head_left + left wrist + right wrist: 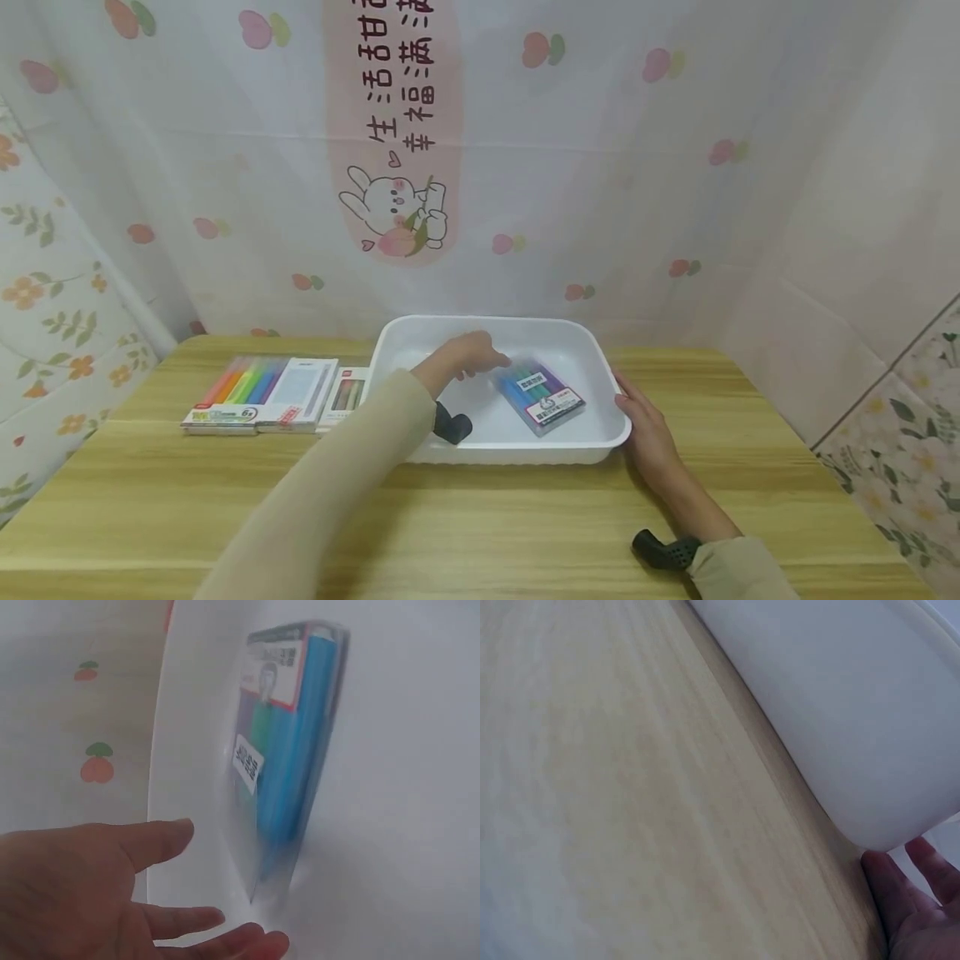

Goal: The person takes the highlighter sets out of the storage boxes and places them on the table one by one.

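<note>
A clear plastic pack of coloured pens [536, 392], blue, green and purple with white labels, lies in a white plastic tray [495, 437]. My left hand [468, 353] is over the tray, to the left of the pack's far end. In the left wrist view its fingers [169, 838] are spread and hold nothing, and the same pack [281, 742] shows beyond the fingertips. My right hand [647, 429] grips the tray's right side, thumb at the rim. In the right wrist view its fingertips [881, 870] meet the tray's corner [870, 825].
Left of the tray are a pack of rainbow-coloured pens [243, 392], a white-and-blue pack [300, 392] and a small box [347, 396], partly hidden by the tray and left arm. A printed curtain [525, 192] hangs behind the wooden table [525, 525].
</note>
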Tool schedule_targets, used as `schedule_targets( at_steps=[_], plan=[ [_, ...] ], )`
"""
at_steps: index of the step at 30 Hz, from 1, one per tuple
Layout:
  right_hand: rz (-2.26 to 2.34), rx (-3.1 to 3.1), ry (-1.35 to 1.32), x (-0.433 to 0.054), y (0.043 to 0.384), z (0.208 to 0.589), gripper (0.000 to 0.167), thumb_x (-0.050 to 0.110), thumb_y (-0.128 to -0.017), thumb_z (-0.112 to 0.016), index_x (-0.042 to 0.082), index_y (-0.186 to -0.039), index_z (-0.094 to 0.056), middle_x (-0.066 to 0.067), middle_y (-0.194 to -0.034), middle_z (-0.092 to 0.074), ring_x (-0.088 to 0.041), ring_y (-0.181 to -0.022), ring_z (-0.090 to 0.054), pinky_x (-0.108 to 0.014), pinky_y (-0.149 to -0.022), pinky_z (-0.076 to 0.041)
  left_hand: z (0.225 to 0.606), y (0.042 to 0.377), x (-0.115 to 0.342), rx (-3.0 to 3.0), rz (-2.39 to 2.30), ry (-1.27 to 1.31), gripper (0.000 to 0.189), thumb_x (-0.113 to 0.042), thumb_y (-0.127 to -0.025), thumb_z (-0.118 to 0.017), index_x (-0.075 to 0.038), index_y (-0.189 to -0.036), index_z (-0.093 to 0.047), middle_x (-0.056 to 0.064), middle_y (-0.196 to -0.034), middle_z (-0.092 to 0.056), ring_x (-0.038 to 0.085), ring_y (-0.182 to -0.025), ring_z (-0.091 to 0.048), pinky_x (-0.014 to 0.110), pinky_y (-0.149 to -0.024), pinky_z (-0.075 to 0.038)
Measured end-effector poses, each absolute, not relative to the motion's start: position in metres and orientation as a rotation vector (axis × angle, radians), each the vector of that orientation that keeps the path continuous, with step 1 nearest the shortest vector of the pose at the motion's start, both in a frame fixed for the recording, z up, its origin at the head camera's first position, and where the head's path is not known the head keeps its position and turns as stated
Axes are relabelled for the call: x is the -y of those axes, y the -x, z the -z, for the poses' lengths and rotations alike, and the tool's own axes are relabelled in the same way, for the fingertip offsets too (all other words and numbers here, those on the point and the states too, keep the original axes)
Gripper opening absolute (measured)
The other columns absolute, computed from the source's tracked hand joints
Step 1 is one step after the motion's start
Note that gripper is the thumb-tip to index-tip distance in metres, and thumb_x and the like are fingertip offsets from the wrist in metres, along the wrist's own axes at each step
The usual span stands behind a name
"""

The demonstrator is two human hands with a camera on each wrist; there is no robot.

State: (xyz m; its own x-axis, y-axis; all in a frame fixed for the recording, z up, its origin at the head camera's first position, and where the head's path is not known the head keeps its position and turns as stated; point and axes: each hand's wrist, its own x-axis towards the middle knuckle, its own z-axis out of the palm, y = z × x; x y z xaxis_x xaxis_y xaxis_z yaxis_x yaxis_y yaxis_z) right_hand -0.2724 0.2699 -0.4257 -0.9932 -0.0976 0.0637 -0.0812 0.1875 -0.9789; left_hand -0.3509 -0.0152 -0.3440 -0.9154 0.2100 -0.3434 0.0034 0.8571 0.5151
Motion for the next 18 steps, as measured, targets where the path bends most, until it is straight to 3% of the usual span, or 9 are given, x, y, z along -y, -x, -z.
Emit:
schedule_targets(
  at_steps=[6, 9, 15, 18],
  plan=[
    [2.006, -2.407, 0.191, -0.271, 0.273, 0.427, 0.054, 0.032, -0.11, -0.035, 0.012, -0.16, -0.03, -0.01, -0.169, -0.024, 0.004, -0.132, -0.043, -0.006, -0.097, -0.044, 0.357, 0.357, 0.011, -2.664, -0.74, -0.192, 0.056, -0.045, -0.096, -0.061, 0.001, -0.127, -0.056, 0.012, -0.105, -0.064, 0.025, -0.089, -0.063, 0.038, -0.08, -0.06],
    [2.02, -2.401, 0.195, -0.27, 0.272, 0.427, 0.054, 0.031, -0.11, -0.036, 0.011, -0.159, -0.03, -0.012, -0.169, -0.024, 0.008, -0.129, -0.044, -0.006, -0.097, -0.044, 0.363, 0.356, 0.01, -2.71, -0.717, -0.201, 0.061, -0.048, -0.096, -0.061, 0.002, -0.131, -0.056, 0.013, -0.109, -0.064, 0.023, -0.087, -0.061, 0.035, -0.077, -0.058],
    [2.027, -2.407, 0.209, -0.27, 0.272, 0.428, 0.053, 0.029, -0.11, -0.036, 0.012, -0.159, -0.031, -0.011, -0.168, -0.026, 0.011, -0.127, -0.044, -0.006, -0.098, -0.043, 0.368, 0.354, 0.008, -2.737, -0.697, -0.248, 0.072, -0.054, -0.094, -0.06, 0.004, -0.138, -0.053, 0.018, -0.127, -0.065, 0.028, -0.107, -0.061, 0.042, -0.098, -0.054],
    [2.03, -2.408, 0.221, -0.271, 0.272, 0.43, 0.052, 0.029, -0.11, -0.035, 0.012, -0.159, -0.032, -0.011, -0.168, -0.026, 0.016, -0.122, -0.045, -0.006, -0.098, -0.043, 0.37, 0.354, 0.008, -2.727, -0.692, -0.262, 0.077, -0.057, -0.091, -0.063, 0.003, -0.138, -0.054, 0.017, -0.128, -0.064, 0.027, -0.11, -0.06, 0.043, -0.103, -0.052]
  ],
)
